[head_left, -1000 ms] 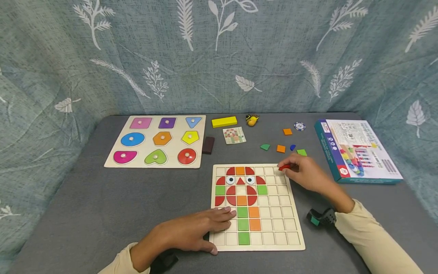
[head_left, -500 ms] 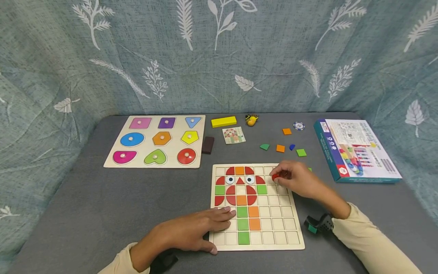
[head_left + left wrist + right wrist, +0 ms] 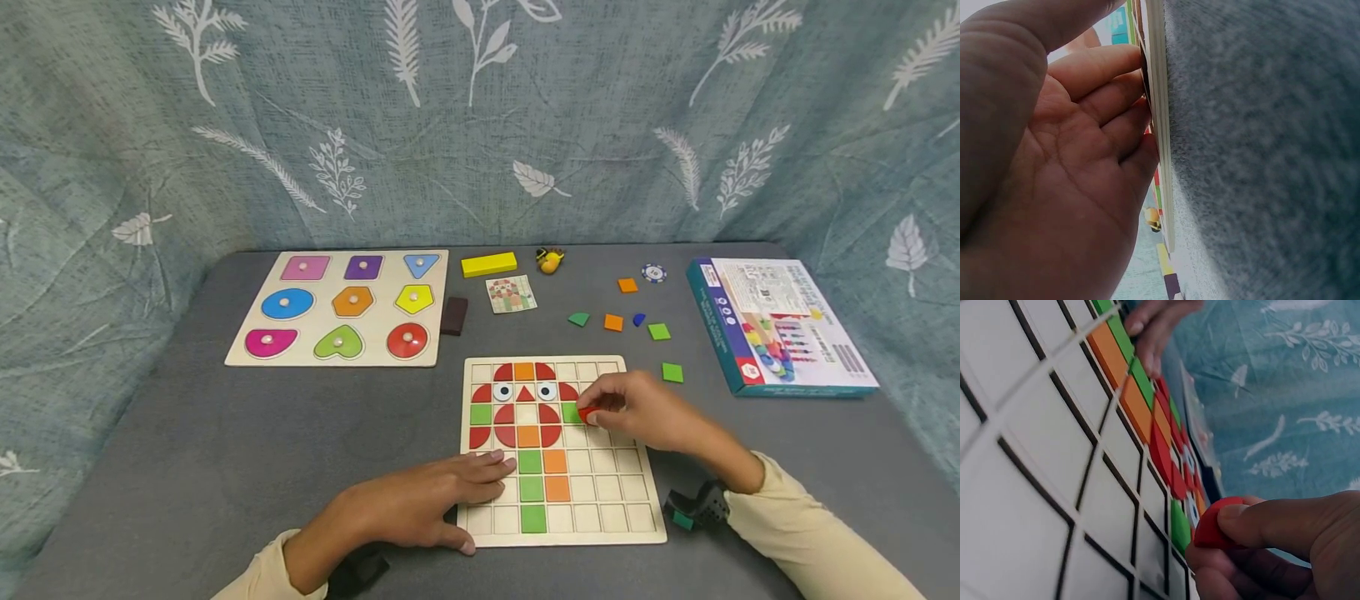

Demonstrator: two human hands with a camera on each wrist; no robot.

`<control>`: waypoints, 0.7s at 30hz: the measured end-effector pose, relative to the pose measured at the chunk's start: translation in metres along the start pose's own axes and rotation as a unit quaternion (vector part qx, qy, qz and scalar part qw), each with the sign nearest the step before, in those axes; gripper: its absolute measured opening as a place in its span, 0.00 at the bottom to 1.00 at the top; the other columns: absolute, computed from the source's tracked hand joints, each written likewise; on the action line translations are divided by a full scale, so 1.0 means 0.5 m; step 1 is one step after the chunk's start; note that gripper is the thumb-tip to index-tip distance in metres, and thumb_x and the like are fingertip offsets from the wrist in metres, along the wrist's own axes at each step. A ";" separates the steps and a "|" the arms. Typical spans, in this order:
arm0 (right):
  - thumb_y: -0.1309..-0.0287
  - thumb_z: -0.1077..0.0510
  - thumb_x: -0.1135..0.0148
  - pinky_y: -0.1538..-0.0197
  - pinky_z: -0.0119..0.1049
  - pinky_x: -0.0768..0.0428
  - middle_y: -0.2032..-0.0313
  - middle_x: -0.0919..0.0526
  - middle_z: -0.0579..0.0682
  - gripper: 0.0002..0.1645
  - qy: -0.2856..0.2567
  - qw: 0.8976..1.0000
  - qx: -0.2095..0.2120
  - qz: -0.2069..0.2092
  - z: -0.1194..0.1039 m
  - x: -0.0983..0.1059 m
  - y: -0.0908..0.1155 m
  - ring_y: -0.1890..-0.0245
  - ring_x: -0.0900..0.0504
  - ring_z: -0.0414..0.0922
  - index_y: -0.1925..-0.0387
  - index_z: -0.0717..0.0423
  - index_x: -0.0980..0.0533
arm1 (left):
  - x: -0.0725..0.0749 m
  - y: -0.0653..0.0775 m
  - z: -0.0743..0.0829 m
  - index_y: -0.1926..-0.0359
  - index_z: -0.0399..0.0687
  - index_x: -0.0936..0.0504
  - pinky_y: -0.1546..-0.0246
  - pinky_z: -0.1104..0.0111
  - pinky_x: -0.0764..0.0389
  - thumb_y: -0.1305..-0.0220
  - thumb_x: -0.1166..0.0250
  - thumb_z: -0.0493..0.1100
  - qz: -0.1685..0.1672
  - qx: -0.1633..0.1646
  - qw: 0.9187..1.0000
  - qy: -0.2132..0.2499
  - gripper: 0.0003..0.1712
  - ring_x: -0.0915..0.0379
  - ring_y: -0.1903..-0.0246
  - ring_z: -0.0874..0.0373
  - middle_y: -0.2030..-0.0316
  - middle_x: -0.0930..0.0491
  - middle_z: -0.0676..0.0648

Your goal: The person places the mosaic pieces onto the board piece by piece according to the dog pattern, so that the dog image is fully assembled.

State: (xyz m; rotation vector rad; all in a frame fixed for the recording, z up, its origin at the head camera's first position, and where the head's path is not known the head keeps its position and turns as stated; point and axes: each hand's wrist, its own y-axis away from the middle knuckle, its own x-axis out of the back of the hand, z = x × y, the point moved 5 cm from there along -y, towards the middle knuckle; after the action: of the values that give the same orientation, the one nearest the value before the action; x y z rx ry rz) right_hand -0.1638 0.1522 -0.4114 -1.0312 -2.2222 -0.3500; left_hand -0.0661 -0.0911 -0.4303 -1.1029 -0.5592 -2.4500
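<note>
A wooden grid board (image 3: 615, 518) lies on the grey table, partly filled with red, green and orange tiles and two round eye tiles. My right hand (image 3: 651, 410) pinches a red tile with a rounded edge (image 3: 1210, 528) between thumb and fingers. It hovers over the board's right half, right beside the green tile (image 3: 571, 412) in the third row. With straight fingers my left hand (image 3: 420, 498) rests on the lower left of the board, thumb at the near edge. In the left wrist view, the palm (image 3: 1079, 181) shows along the board's side edge.
Loose green (image 3: 672, 372), orange (image 3: 613, 322) and blue tiles lie behind the board, with a poker chip (image 3: 654, 273). A pattern card (image 3: 512, 295), yellow block (image 3: 489, 265) and small bee figure (image 3: 550, 261) sit further back. A shape puzzle (image 3: 339, 360) lies left, a box (image 3: 787, 329) right.
My right hand has carried the red tile from the board's top right corner leftward and nearer, to beside the green tile. The left hand has stayed in place.
</note>
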 end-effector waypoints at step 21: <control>0.44 0.69 0.33 0.66 0.32 0.24 0.65 0.20 0.42 0.10 0.013 0.999 0.031 -0.023 -0.025 -0.037 -0.006 0.67 0.27 0.39 0.61 0.55 0.16 | 0.005 0.002 0.001 0.30 0.45 0.34 0.33 0.58 0.43 0.40 0.30 0.48 -0.006 0.000 1.000 0.003 0.40 0.55 0.27 0.55 0.27 0.46 0.50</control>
State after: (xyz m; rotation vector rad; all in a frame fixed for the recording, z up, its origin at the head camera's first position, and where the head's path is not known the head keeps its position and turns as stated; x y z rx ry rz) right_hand -0.1519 0.1334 -0.4141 -0.9398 -2.2213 -0.3115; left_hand -0.0669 -0.0921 -0.4280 -1.0946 -0.5650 -2.4629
